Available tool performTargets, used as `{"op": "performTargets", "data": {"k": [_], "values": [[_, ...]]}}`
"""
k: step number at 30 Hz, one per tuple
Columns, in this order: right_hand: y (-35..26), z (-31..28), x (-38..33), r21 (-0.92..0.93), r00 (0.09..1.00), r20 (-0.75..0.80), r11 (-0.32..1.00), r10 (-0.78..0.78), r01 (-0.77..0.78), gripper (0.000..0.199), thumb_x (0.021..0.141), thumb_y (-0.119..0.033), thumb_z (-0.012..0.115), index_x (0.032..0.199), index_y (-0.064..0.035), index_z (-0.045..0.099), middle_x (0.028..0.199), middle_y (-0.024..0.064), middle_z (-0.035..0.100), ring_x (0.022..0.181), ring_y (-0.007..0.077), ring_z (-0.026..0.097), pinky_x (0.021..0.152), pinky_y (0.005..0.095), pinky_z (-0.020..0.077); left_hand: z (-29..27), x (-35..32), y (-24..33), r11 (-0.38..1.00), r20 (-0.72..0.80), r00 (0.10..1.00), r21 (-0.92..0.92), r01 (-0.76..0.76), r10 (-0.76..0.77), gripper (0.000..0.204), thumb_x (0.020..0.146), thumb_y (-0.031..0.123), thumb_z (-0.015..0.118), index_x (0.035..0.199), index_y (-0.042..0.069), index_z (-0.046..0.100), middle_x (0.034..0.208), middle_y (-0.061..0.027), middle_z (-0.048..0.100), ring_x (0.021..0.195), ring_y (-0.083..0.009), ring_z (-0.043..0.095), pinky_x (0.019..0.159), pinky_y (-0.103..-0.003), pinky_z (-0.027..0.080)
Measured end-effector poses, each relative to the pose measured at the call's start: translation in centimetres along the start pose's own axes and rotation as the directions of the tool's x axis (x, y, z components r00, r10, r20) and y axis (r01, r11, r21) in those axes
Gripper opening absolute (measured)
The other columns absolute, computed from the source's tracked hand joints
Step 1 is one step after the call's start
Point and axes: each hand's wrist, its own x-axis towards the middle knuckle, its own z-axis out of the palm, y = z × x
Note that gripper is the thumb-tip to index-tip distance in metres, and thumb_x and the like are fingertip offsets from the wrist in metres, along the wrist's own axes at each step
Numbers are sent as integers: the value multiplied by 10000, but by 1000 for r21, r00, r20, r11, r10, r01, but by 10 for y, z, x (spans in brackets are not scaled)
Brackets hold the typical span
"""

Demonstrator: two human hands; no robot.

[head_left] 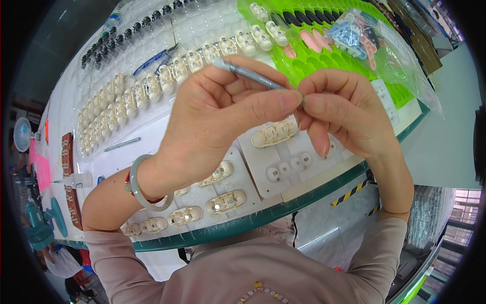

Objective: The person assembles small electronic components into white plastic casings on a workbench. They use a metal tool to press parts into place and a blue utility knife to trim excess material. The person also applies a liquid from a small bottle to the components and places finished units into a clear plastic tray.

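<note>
This looks like an assembly workshop: rows of identical cream shells, green moulded tray, yellow-and-black floor tape.

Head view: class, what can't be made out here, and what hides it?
All in the head view:
Grey rod, lower end: hidden by the left hand.
Anything pinched in the right hand: hidden by its own fingers.
Cream shell near the pale bangle: partly covered by bangle and wrist.
Bead string: cut off by the lower edge.
</note>
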Motion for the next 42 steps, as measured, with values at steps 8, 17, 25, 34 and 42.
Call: {"op": "performTargets", "data": {"k": [8, 17, 25, 34, 42], "values": [[10, 7, -1, -29, 994, -105, 1000, 9, -12, 182, 870, -111, 617, 980, 34, 612, 802, 110, 662, 583, 133, 616, 554, 254, 507, -10, -3, -2, 998, 18, 998, -18, 53, -53, 177, 805, -35, 642, 968, -6, 579, 900, -108, 655, 809, -122, 636, 750, -241, 496], [16, 20, -7, -55, 993, -94, 997, -67, 62, 170, 877, -88, 602, 990, 40, 596, 818, 120, 654, 602, 142, 621, 563, 256, 507, -13, -13, 3, 995, 8, 1000, 100, 30, -31, 186, 761, -91, 661, 906, 0, 587, 902, -107, 654, 826, -138, 649, 748, -241, 525], [15, 22, -9, -175, 987, -108, 980, -116, 96, 167, 879, -92, 599, 977, 43, 593, 808, 103, 648, 617, 136, 622, 578, 241, 496, -15, -10, 7, 986, 47, 998, 162, 34, -42, 139, 774, -41, 675, 891, -12, 605, 856, -93, 650, 763, -134, 647, 648, -226, 520], [1, 32, -6, -586, 949, -99, 788, -299, 187, 154, 869, -100, 610, 943, 35, 614, 766, 57, 640, 583, 88, 597, 528, 212, 471, -16, -8, 46, 650, 221, 961, 757, -62, -165, 176, 879, 140, 606, 995, 23, 666, 707, 9, 609, 590, -37, 516, 522, -186, 420], [-13, 25, -9, -734, 890, -67, 627, -452, 263, 125, 879, -83, 589, 939, 22, 622, 772, 82, 646, 543, 85, 563, 459, 187, 415, -76, -22, 52, 57, 60, 954, 997, -45, -295, 196, 831, 156, 585, 892, -14, 661, 710, -126, 629, 597, -220, 557, 591, -322, 446]]}}
